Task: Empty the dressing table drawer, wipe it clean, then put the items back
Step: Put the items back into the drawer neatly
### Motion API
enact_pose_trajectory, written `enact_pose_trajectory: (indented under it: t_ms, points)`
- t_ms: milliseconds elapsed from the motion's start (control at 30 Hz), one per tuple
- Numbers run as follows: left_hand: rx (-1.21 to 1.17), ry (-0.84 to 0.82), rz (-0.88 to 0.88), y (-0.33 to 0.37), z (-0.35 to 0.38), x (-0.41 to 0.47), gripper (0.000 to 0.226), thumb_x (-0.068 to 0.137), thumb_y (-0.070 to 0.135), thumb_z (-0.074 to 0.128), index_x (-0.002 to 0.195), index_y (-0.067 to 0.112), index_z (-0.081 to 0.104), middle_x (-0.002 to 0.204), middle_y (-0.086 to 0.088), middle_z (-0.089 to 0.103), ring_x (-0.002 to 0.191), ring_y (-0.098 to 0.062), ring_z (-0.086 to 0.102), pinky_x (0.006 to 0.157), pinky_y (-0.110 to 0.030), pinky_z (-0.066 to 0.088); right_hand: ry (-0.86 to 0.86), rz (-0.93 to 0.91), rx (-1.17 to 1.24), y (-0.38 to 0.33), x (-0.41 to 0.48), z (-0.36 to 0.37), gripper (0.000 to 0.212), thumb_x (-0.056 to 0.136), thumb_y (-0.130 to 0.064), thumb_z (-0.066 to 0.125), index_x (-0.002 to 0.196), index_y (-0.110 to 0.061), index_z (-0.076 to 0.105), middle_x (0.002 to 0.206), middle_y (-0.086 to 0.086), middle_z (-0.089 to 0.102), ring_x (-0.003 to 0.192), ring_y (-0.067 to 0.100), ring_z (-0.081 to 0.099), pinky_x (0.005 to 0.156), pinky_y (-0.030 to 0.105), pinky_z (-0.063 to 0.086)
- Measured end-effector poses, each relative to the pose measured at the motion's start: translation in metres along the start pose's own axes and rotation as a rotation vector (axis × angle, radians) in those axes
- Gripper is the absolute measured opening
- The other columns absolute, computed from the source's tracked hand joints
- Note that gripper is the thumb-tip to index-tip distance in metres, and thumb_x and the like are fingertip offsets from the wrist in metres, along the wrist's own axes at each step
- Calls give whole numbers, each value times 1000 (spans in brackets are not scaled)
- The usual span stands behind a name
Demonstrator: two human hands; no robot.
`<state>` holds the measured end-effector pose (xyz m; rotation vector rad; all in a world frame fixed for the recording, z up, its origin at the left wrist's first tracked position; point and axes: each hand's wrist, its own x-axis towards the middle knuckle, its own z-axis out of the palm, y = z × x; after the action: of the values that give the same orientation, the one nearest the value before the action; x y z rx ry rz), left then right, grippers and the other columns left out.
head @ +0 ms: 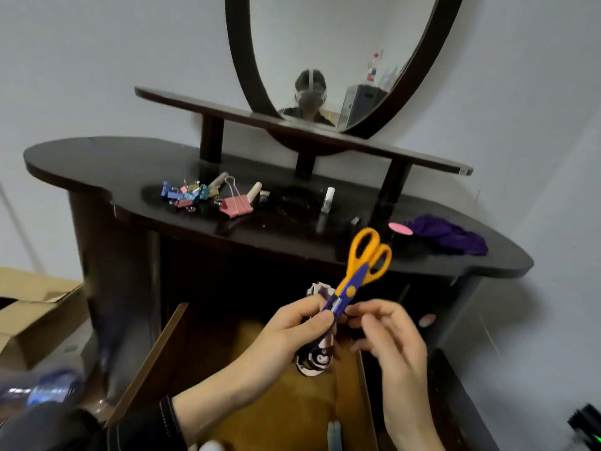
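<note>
The dressing table drawer (pixel 153 359) stands pulled open below me, its wooden bottom showing. Above it my left hand (pixel 286 336) grips the purple blades of orange-handled scissors (pixel 364 258), handles pointing up, together with a black-and-white patterned item (pixel 313 361). My right hand (pixel 393 340) is just right of the blades, fingers loosely spread, index fingertip close to the blade tip. Whether it touches the blades is unclear. Pale blue pens (pixel 335 434) lie in the drawer's near end.
On the dark tabletop (pixel 81 164) lie a heap of coloured binder clips (pixel 188 192), a large pink binder clip (pixel 235 205), a small white tube (pixel 328 198), a pink oval (pixel 400 228) and a purple cloth (pixel 448 234). A cardboard box (pixel 32 304) stands at left.
</note>
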<state>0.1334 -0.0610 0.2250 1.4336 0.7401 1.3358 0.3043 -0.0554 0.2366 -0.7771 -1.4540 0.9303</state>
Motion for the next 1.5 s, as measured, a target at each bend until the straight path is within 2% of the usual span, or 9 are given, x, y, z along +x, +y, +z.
enact_pose_trajectory:
  t_ms: [133,233,367,500,767,1033,1167,1367,1500]
  points:
    - [93,-113,-61,-28,-2,-23,44,100,38,53,98,-6,53,92,-28,48,86,-48,54,72,-52,44,4,144,61,7,1,0,33,90,-56,64,107,-28,68,93,12,72,72,24,64,53,31,48]
    - [22,-120,-138,-42,-7,-24,40,99,36,55,100,-4,55,105,-31,56,76,-30,64,69,-35,53,22,206,68,20,3,-2,26,97,-41,60,99,-17,68,76,12,64,57,19,54,45,24,42]
    - [-26,-92,-270,-68,-21,-27,44,93,38,67,102,-3,52,108,-35,56,65,-29,65,64,-35,54,100,349,53,50,3,-8,24,100,-30,58,97,-7,65,73,11,62,57,15,55,49,24,43]
    - [54,-149,-498,-103,-29,-37,24,99,27,61,92,7,49,81,-11,53,60,-26,61,55,-30,51,108,552,33,88,0,-13,21,100,-25,62,106,-5,66,84,10,69,64,14,60,53,24,44]
    - [214,-431,-753,-152,-49,-36,18,95,15,67,98,16,49,84,-2,54,64,-14,60,59,-27,54,-41,625,-232,157,1,-9,18,99,-27,65,111,-14,64,73,5,65,57,11,59,48,22,45]
    - [314,-35,-811,-179,-83,-27,52,76,-18,63,116,15,57,105,-12,52,61,-20,60,47,-25,50,-391,659,-486,207,19,-7,14,100,-29,62,108,-18,60,75,3,67,54,5,60,46,18,45]
    - [390,-77,-810,-185,-83,-29,50,75,-19,61,113,12,62,94,-10,54,53,-17,59,44,-24,47,-377,760,-486,225,20,-4,15,100,-29,63,108,-17,61,71,2,66,52,7,58,46,18,45]
    - [476,-268,-796,-192,-66,-34,12,87,22,75,97,17,70,77,-7,63,50,-9,57,47,-22,46,-266,771,-390,231,15,-2,13,98,-31,65,104,-19,64,68,1,67,51,6,60,46,19,46]
    - [706,-343,-807,-198,-47,-39,47,80,72,63,74,25,59,61,6,57,48,-7,52,51,-23,42,-127,773,-305,235,2,1,13,98,-29,65,101,-16,65,63,-1,63,49,8,55,45,21,44]
